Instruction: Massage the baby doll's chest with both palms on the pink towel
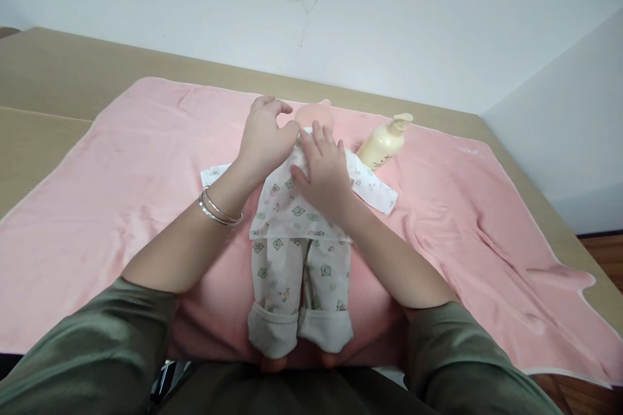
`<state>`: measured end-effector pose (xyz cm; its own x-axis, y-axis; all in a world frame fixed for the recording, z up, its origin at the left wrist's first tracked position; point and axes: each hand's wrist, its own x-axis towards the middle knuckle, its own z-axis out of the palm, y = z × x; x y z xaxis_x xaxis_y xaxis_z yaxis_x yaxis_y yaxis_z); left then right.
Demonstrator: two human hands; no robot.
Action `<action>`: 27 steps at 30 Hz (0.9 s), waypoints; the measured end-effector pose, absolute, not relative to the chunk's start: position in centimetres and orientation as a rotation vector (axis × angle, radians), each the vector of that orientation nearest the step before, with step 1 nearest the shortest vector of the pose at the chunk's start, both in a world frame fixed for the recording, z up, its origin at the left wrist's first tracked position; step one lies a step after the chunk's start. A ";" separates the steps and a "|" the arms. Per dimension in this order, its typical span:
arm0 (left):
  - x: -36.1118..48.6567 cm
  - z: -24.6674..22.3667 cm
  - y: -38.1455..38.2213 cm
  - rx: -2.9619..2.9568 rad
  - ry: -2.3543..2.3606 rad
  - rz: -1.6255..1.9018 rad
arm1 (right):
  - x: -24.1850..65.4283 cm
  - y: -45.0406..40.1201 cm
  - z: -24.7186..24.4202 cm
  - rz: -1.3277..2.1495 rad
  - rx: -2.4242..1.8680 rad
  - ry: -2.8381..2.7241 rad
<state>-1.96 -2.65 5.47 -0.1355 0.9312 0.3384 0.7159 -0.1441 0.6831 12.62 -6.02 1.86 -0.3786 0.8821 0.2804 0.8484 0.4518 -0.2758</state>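
Note:
A baby doll (311,115) lies on its back, its head away from me and its feet toward me. It wears a white printed top (287,207) and matching trousers (277,272) with turned-up cuffs. Over the doll's shoulder on the left is my left hand (267,136), fingers curved and apart, with nothing visible in it. My right hand (326,172) lies flat on the chest of the top, fingers spread near the neckline. Both sleeves of the top stretch out sideways. My hands cover part of the chest and shoulders.
A pink blanket (146,207) with several folds covers most of the wooden table (58,78). Right of the doll, a pale yellow pump bottle (382,142) lies tilted on the blanket. Behind the table rises a white wall (195,6).

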 end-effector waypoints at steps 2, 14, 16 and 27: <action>-1.7 5.5 -2.8 1.864 1.856 1.152 | 12.3 -6.3 1.0 0.063 -1.445 -2.400; 0.2 5.5 -4.3 1.797 1.676 1.187 | 15.3 -7.9 5.3 0.405 -1.264 -2.829; 0.5 5.7 -4.4 1.691 1.535 1.257 | 17.7 -9.1 8.1 0.613 -1.173 -2.923; 7.1 5.1 2.3 1.612 1.276 1.276 | 25.7 -1.1 7.7 -0.099 -1.506 -2.159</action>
